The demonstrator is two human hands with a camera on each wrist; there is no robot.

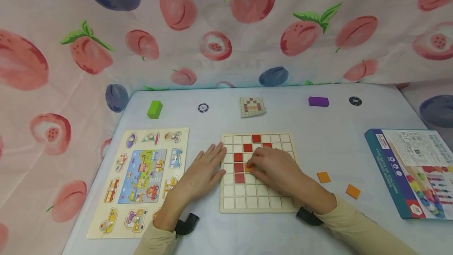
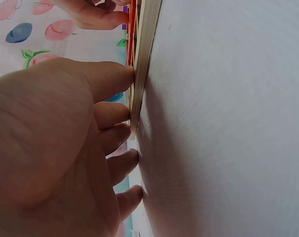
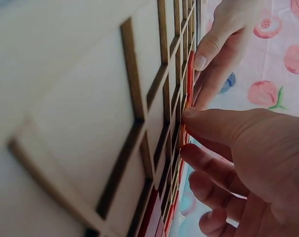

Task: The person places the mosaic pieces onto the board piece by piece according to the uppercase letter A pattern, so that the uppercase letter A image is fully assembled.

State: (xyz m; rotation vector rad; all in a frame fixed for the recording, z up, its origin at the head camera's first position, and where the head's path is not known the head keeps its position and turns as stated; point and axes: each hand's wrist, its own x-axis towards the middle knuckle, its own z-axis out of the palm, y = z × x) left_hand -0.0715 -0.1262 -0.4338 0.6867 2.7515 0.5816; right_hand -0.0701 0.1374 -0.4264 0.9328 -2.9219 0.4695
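**Grid board half filled, both hands on it**

The board [image 1: 260, 200] lies on the table [image 1: 318, 137] in front of me, a wooden grid of square cells. Red tiles [image 1: 238, 167] sit in several cells near its upper middle; most other cells hold nothing. My right hand [image 1: 274, 168] rests over the board's centre, its fingers [image 3: 208, 123] curled and pinching an orange tile [image 1: 249, 165] down at a cell beside the red ones. My left hand [image 1: 205, 172] lies flat with straight, slightly spread fingers [image 2: 112, 79] pressed against the board's left edge. Two more orange tiles [image 1: 323, 177] lie loose on the table right of the board. A vehicle puzzle [image 1: 141, 176] lies to the left, a box [image 1: 410, 168] to the right.
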